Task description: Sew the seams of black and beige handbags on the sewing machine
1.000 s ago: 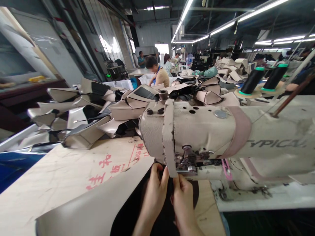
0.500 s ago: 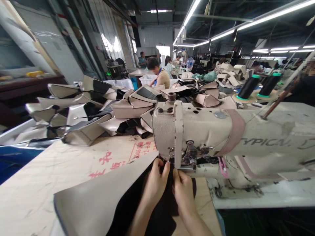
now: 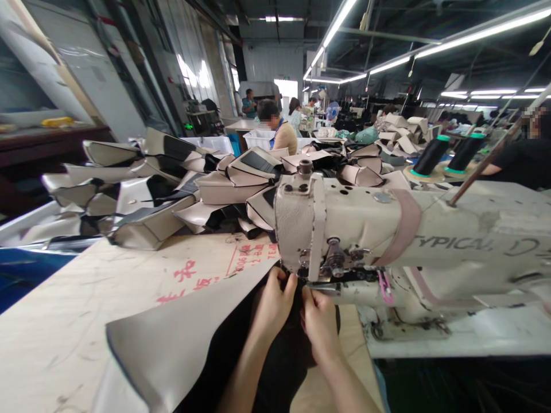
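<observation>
A beige industrial sewing machine (image 3: 387,235) stretches across the right half of the view. Under its head lies a piece of beige and black leather-like material (image 3: 181,338) on the wooden table (image 3: 64,321). My left hand (image 3: 273,307) and my right hand (image 3: 318,324) sit side by side on the black part of the piece, just below the needle area. Both have their fingers curled and pinched on the material's edge. The needle and presser foot are hidden behind the machine head.
Several folded beige and black pieces (image 3: 150,189) are piled along the table's far edge. Two black thread cones (image 3: 447,155) stand behind the machine. Other workers (image 3: 275,129) sit at tables farther back. A blue surface (image 3: 21,275) lies at the left.
The view has shifted, so the machine head sits further right and higher. Both hands stay pinched on the material under the head, and the beige flap has slid toward me.
</observation>
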Demonstrator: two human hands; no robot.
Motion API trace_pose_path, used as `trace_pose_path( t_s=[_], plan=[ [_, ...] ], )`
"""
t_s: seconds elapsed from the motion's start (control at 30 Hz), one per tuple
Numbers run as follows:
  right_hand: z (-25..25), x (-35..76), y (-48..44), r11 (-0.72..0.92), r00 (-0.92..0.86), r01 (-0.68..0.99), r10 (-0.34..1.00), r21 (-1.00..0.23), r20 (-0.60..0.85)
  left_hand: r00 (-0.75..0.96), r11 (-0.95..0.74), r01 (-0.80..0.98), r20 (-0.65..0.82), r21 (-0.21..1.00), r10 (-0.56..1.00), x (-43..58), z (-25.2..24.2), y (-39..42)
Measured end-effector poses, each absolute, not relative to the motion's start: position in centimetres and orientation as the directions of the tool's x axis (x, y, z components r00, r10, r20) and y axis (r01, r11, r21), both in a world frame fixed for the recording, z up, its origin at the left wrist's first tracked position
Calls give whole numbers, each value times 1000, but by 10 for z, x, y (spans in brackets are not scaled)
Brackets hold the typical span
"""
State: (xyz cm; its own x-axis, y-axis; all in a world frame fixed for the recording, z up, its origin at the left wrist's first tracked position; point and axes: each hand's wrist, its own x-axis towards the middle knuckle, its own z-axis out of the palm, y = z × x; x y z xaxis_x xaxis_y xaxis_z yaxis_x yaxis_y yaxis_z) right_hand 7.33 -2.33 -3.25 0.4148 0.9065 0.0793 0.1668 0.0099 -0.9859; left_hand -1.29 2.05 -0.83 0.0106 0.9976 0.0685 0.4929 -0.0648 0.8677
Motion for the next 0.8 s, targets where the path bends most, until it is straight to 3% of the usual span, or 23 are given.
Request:
trace_pose_path(
  t_s=[0.1,0.2,0.27,0.33,0.37,0.43,0.53,0.8],
  plan=[
    [-23,85,-35,10,388,217,917,-976,96,-11,-33,479,43,877,999,-12,-7,22],
    [-11,135,-68,36,424,468,867,-883,260,-31,-13,463,30,886,999,-13,-6,22],
    [-5,190,-96,77,464,732,671,-676,578,-35,-6,454,25,891,999,-13,-6,22],
    [-1,254,-123,-86,430,897,392,-433,813,-28,-13,446,29,895,999,-14,-6,22],
    [-1,283,-135,-204,382,923,358,-328,852,-26,-20,446,35,895,999,-14,-6,23],
    [-7,331,-152,-287,286,943,446,-167,848,-16,-40,448,52,893,998,-14,-7,23],
    [-30,363,-164,-233,145,973,575,-9,805,-5,-55,444,64,894,998,-13,-7,24],
    [-85,351,-173,-203,106,979,588,19,802,-8,-44,435,53,900,999,-12,-8,19]
  ],
)
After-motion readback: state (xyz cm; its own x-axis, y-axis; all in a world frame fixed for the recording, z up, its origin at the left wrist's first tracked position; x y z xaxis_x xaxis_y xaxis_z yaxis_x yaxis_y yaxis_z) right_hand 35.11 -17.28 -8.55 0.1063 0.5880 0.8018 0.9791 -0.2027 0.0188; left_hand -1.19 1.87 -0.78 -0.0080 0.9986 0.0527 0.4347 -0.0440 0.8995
